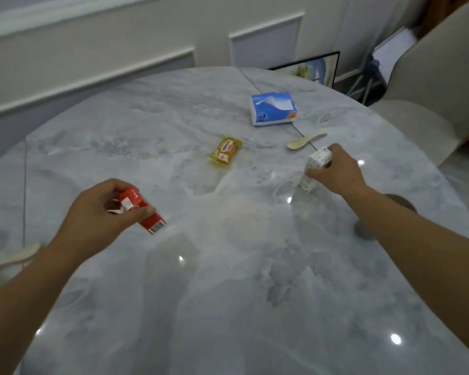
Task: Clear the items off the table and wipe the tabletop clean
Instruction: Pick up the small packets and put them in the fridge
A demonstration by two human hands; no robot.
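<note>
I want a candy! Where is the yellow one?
The yellow candy packet lies mid-table, between the blue tissue pack and the red carton.

The left hand (92, 212) grips a red carton (144, 212); the right hand (336, 171) grips a white carton (316, 165) above the marble tabletop (228, 293).

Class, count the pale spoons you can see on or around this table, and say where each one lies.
2. One spoon lies just beyond the right hand, near the tissue pack. Another spoon, partly cut off, lies at the left edge.
</note>
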